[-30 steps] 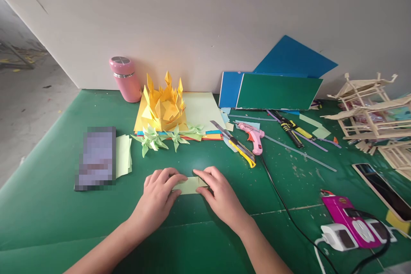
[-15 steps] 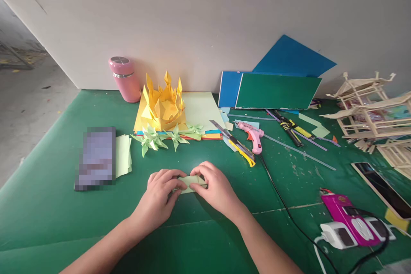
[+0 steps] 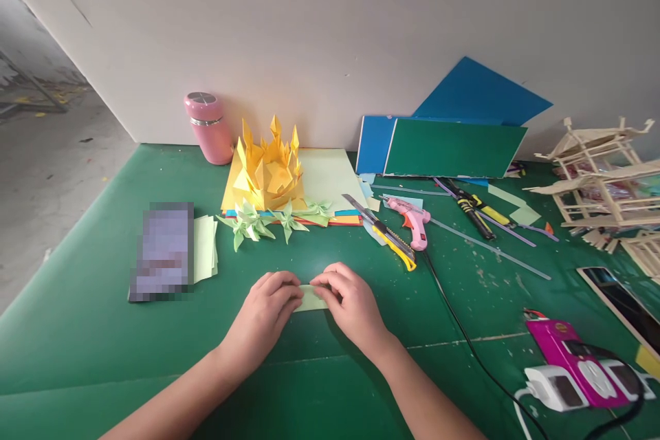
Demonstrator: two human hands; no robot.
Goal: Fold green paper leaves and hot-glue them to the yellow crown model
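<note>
A small pale green strip of folded paper (image 3: pixel 312 299) lies on the green table between my hands. My left hand (image 3: pixel 269 309) pinches its left end, fingers bent and thumb pressed close. At the other end my right hand (image 3: pixel 353 304) grips it with thumb and fingertips, covering that end. Just beyond are several light green folded paper flowers (image 3: pixel 248 223). Behind them a yellow folded paper crown (image 3: pixel 273 172) rests on a stack of coloured paper sheets (image 3: pixel 330 175).
Left are a pixelated dark object (image 3: pixel 162 251), loose green paper slips (image 3: pixel 205 247) and a pink flask (image 3: pixel 209 129). To the right lie a yellow utility knife (image 3: pixel 386 237), a pink glue gun (image 3: pixel 412 220) with cord, a magenta power strip (image 3: pixel 572 357), a phone (image 3: pixel 621 302) and a stick model (image 3: pixel 603 185).
My hands have drawn slightly apart, and the right one has shifted along the strip, showing more of its middle. The whole scene sits a little further right in view.
</note>
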